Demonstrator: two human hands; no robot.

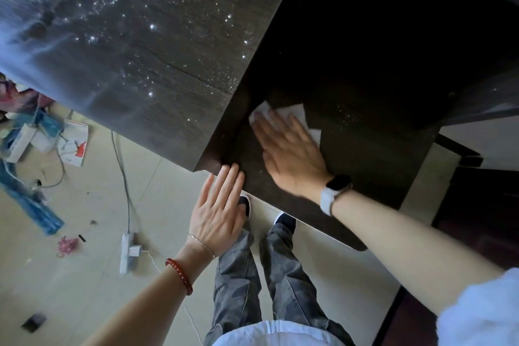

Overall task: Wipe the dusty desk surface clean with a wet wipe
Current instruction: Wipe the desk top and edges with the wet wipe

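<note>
The person stands right at the dark wooden desk (365,132), both bare forearms stretched forward over its near edge. The right hand (292,154) lies palm-down on the lower desk surface, fingers straight and spread a little, pressing a white wet wipe (295,112) flat against the wood. The wipe sticks out beyond the fingertips and to the right of the hand, close to the side of the taller block (157,45) whose top is speckled with bright dust. A white-strapped smartwatch (335,191) sits on that wrist. The left hand (222,208) is flat too, fingers together and extended, holding nothing, their tips touching the desk's front edge just beside the block's corner. A red bead bracelet (179,275) circles the left forearm. A white power strip (127,250) lies on the tiled floor.
</note>
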